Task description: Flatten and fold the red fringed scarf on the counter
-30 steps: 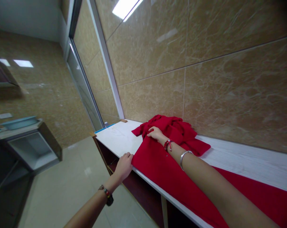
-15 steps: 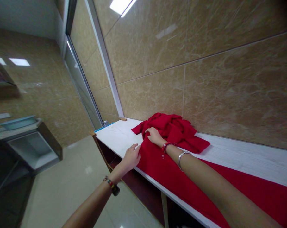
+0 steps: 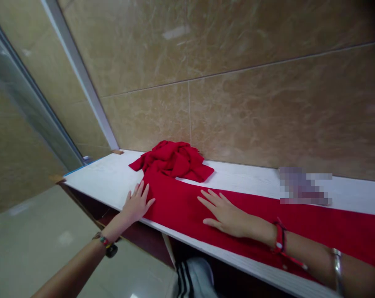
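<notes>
the left grip point(image 3: 136, 206) and right grip point(image 3: 229, 216), spread wide and holding nothing, lie over the long red fabric strip point(image 3: 178, 211) beneath them; smoothing seems in hand, the next move calling for even pressure.

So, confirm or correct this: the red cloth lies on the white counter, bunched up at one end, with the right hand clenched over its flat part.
Not clenched: the head view shows the right hand spread open over the flat part of the red cloth. The rest stands.
</notes>
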